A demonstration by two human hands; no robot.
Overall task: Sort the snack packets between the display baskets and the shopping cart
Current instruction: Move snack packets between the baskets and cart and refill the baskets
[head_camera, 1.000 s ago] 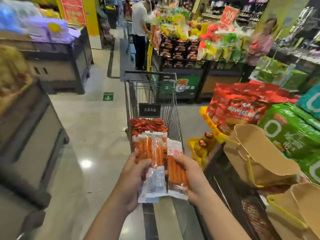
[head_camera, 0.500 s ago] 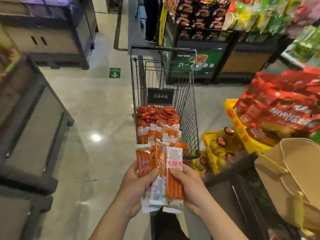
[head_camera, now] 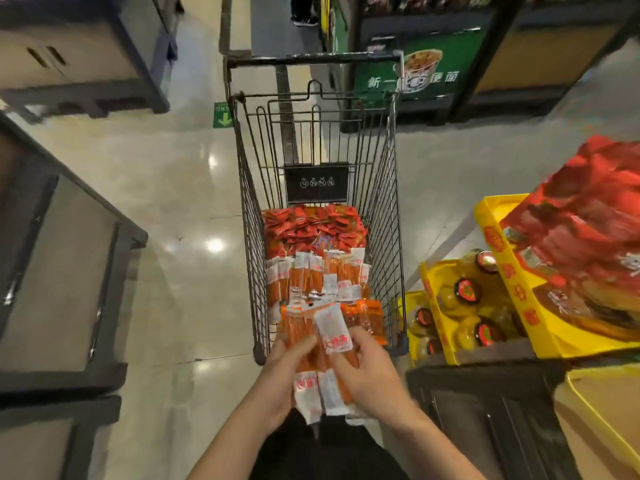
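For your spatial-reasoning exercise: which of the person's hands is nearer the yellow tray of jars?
Right. The right hand holds the snack packets on the side toward the yellow tray of jars; the left hand grips them on the far side.

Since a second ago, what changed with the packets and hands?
Both hands, left hand and right hand, carried the bundle of orange snack packets forward to the near end of the shopping cart; the view tilted down. Unchanged: both grips on the bundle, nothing let go, and red and orange packets lie in the cart.
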